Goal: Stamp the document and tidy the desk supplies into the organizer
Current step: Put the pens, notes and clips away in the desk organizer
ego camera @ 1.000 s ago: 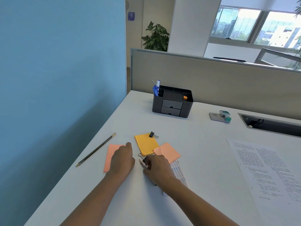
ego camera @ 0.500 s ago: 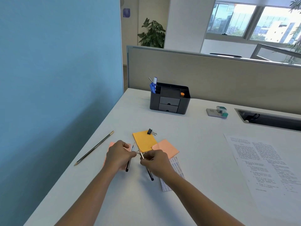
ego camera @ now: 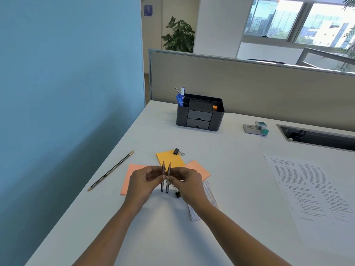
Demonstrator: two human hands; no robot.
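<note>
**R:** Higher now vs half a second ago: left hand and right hand are hovering above the tabletop. The pencils were slanting down then; now they're standing upright, tips up.

**K:** Grip?

**R:** Thumb and fingers of the left are pinching the left short pencil. The right is pinching the right short pencil the same way. Shafts are sitting just beside each other; can't tell if they're touching.

**K:** Layout, big to small?

**R:** White desk is carrying everything, with the beige partition running along its back. Printed document is lying flat at right, well apart from the hands. Cable tray is sitting recessed beyond it. Black organizer is standing at the back, both drawers closed. Blue pens are sticking up from its left compartment and an orange item is showing in the right one.

**K:** Loose supplies?

**R:** Pink sticky pad is lying partly behind the left hand, yellow sticky pad beyond the pencils, peach sticky pad beyond the right hand. Printed paper strip is running under the right wrist. Long pencil is lying near the left edge. Stamp is sitting between organizer and tray. Far binder clip is resting at the yellow pad's far corner. Near binder clip is lying on the desk just below the right fingers.
</note>
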